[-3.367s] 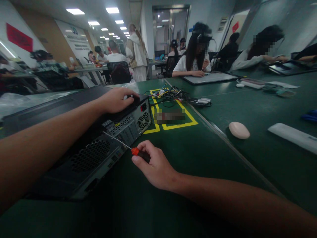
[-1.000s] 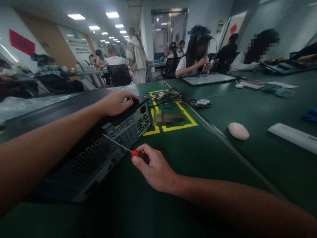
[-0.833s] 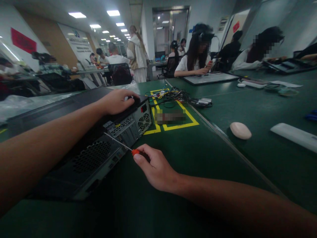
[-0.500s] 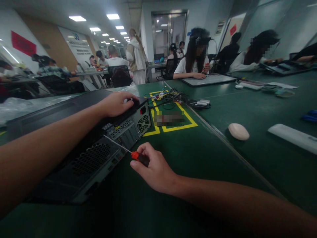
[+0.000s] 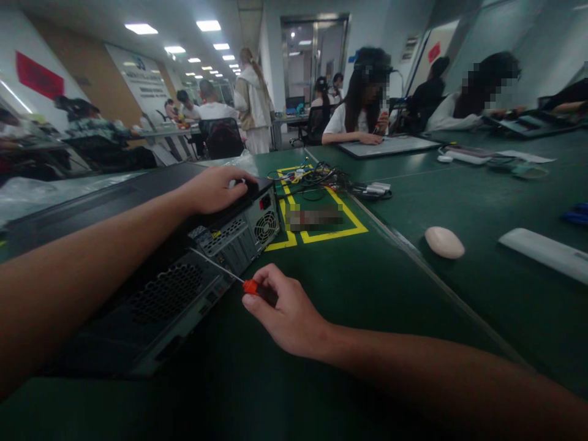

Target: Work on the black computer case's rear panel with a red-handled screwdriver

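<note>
A black desktop computer case (image 5: 105,195) lies on the green table at the left, its grey rear panel with vents, slots and a round fan grille facing me. My left hand (image 5: 220,188) rests on the case's top near the rear corner, fingers stretched out and thumb apart. In my right hand (image 5: 289,312) is a screwdriver (image 5: 260,291) with an orange and black handle, fingers wrapped round it. Its thin shaft points up and left to the rear panel, with the tip at or close to the panel's edge; whether it touches a screw I cannot tell.
Behind the case lies a tangle of cables (image 5: 321,177) beside yellow tape (image 5: 353,220) and a blurred-out item. To the right are a pale oval object (image 5: 444,242) and a long white object (image 5: 542,248). Across the table, a person (image 5: 362,104) works over a flat panel (image 5: 390,146).
Hardly anything differs. The view has shifted slightly; my left hand stays on the case and the screwdriver keeps its place at the rear panel.
</note>
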The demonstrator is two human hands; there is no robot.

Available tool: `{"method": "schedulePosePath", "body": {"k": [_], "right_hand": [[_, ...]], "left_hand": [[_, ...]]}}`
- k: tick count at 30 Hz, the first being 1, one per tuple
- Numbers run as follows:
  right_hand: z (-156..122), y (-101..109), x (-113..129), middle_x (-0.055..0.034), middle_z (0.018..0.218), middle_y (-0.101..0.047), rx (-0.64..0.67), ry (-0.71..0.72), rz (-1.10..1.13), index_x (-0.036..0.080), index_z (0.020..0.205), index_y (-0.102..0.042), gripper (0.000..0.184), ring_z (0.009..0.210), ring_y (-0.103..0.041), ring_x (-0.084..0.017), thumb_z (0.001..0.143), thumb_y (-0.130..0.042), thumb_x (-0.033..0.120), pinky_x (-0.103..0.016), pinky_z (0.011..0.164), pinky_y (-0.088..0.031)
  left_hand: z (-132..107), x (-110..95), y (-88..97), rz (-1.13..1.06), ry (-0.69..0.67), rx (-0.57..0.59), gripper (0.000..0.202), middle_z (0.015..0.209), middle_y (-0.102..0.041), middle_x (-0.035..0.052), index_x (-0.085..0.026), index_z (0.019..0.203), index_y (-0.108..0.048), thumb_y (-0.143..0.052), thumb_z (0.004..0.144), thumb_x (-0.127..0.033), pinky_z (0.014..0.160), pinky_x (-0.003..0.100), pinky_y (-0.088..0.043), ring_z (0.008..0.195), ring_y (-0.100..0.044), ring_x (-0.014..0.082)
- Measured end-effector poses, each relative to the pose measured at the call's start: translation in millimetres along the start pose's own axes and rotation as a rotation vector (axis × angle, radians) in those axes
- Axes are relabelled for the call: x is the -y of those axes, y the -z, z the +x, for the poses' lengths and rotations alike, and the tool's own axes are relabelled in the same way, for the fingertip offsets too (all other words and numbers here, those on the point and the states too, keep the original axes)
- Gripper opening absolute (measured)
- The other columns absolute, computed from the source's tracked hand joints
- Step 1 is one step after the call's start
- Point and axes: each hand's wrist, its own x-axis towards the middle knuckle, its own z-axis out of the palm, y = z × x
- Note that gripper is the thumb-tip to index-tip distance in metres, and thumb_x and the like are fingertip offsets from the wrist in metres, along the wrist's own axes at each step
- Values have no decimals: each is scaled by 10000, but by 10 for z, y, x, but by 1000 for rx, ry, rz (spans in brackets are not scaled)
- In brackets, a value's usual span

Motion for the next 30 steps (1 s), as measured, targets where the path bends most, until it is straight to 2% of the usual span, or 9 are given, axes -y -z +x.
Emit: {"method": "schedulePosePath", "body": {"k": [8, 14, 22, 30], "right_hand": [[-11, -3, 11, 39, 803, -581, 4, -5, -2, 208, 977, -575, 126, 714, -534, -133, 949, -660, 295, -289, 695, -433], [-16, -1, 9, 39, 793, -578, 7, 10, -24, 206, 975, -578, 122, 709, -527, -135, 965, -644, 308, -290, 698, -425], [-12, 7, 30, 31, 814, -591, 12, 27, -44, 205, 951, -579, 115, 748, -553, -140, 984, -615, 310, -280, 717, -430], [-6, 5, 14, 31, 788, -566, 6, 54, -84, 194, 950, -616, 162, 719, -527, -136, 1024, -560, 326, -283, 692, -397]], "left_hand": [[-21, -82, 41, 19, 13, 32, 525, 1247, -728, 137, -131, 1307, -712, -409, 935, -346, 992, 433, -469, 1025, -636, 252], [-48, -114, 63, 29, 32, 47, 493, 1267, -721, 111, -138, 1325, -687, -417, 965, -337, 991, 381, -454, 1016, -611, 215], [-61, -132, 73, 31, 26, 46, 462, 1263, -722, 66, -160, 1324, -683, -428, 977, -325, 968, 398, -468, 999, -607, 213], [-74, -135, 81, 35, 6, 53, 481, 1304, -706, 104, -131, 1344, -667, -403, 987, -316, 998, 406, -460, 1040, -610, 222]]}}
